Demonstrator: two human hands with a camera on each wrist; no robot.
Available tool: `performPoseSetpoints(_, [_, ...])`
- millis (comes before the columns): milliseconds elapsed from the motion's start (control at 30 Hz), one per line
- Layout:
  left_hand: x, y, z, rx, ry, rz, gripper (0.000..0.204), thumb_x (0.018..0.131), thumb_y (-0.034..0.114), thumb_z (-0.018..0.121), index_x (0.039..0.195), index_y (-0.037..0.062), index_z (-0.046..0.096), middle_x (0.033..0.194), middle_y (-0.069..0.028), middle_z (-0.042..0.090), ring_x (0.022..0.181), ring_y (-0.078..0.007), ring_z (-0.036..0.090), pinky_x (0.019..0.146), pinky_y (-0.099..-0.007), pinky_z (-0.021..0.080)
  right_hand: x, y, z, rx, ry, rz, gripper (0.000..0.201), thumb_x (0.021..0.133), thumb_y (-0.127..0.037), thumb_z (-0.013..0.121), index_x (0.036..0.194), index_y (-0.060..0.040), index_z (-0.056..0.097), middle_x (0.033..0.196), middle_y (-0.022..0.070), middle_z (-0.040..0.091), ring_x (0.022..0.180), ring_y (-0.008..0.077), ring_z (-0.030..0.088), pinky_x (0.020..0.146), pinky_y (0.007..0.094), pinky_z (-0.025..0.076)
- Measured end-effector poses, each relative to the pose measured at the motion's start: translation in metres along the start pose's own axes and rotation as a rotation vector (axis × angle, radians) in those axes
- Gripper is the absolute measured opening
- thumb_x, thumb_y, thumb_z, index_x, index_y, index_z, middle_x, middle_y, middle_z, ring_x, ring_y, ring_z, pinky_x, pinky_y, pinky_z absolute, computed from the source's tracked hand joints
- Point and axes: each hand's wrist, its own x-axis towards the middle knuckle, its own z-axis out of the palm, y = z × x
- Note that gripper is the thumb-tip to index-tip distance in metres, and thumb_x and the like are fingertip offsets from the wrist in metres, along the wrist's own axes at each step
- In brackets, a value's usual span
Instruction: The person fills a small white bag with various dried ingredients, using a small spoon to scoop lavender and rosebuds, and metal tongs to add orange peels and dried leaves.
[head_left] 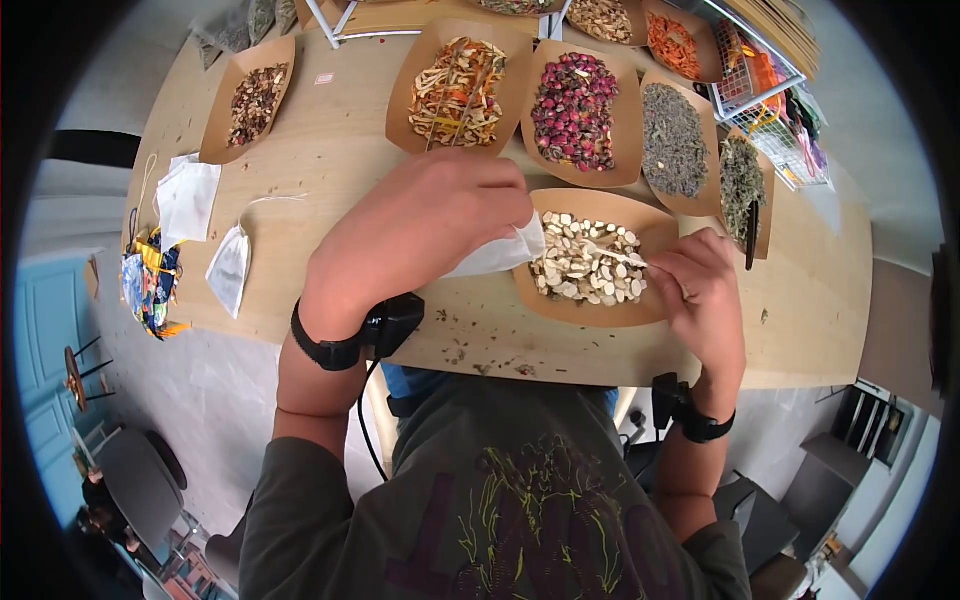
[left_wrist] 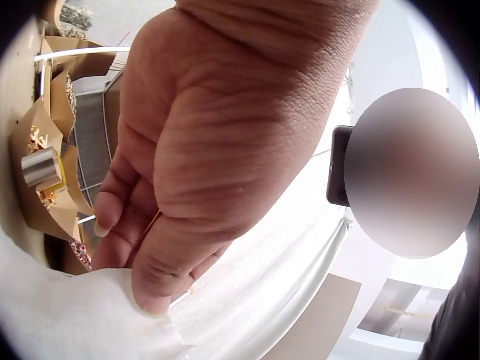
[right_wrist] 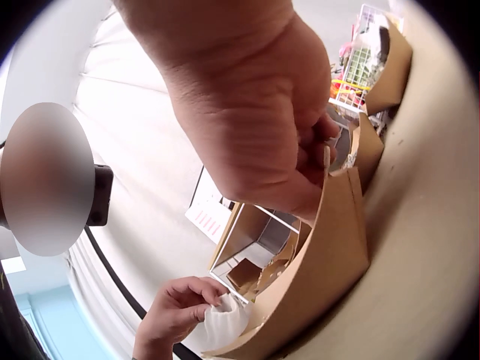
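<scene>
In the head view my left hand pinches a white drawstring tea bag beside a brown paper tray of pale dried root slices. The left wrist view has the thumb and fingertips on the bag's thin white fabric. Over the tray's right side, my right hand holds a small pale utensil, apparently a spoon, its far end among the slices. From the right wrist the bag hangs at the tray's far end, its mouth partly spread.
Behind stand paper trays of orange-and-white dried peel with metal tongs, rosebuds and grey-green herbs. At left lie empty white bags, a filled bag and patterned pouches. Wire baskets stand back right.
</scene>
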Motion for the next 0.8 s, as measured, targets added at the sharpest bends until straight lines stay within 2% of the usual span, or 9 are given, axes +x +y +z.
performPoseSetpoints(200, [-0.001, 0.001, -0.001, 0.005, 0.001, -0.018, 0.011, 0.095, 0.012, 0.077, 0.102, 0.0047, 0.071, 0.106, -0.0075, 0.071, 0.095, -0.0367, 0.068, 0.081, -0.0465, 0.055, 0.006, -0.004, 0.024, 0.176, 0.019, -0.011, 0.013, 0.083, 0.003, 0.081, 0.095, -0.0034, 0.080, 0.090, 0.0071, 0.075, 0.091, 0.0297, 0.063, 0.090, 0.0425, 0.045])
performPoseSetpoints(633, [0.000, 0.003, -0.001, 0.011, -0.011, -0.026, 0.011, 0.096, 0.013, 0.076, 0.101, 0.0047, 0.071, 0.107, -0.0073, 0.071, 0.096, -0.0365, 0.068, 0.082, -0.0462, 0.055, 0.004, -0.006, 0.011, 0.287, 0.060, 0.068, 0.011, 0.086, 0.000, 0.083, 0.096, -0.0037, 0.081, 0.091, 0.0070, 0.077, 0.088, 0.0277, 0.065, 0.092, 0.0405, 0.045])
performPoseSetpoints(800, [0.001, 0.002, -0.001, 0.010, -0.014, -0.010, 0.011, 0.096, 0.013, 0.076, 0.101, 0.0049, 0.071, 0.107, -0.0076, 0.071, 0.096, -0.0369, 0.068, 0.082, -0.0463, 0.055, 0.015, -0.024, 0.005, 0.251, 0.112, -0.013, 0.013, 0.084, 0.001, 0.083, 0.095, -0.0042, 0.080, 0.091, 0.0060, 0.075, 0.089, 0.0281, 0.063, 0.088, 0.0414, 0.045])
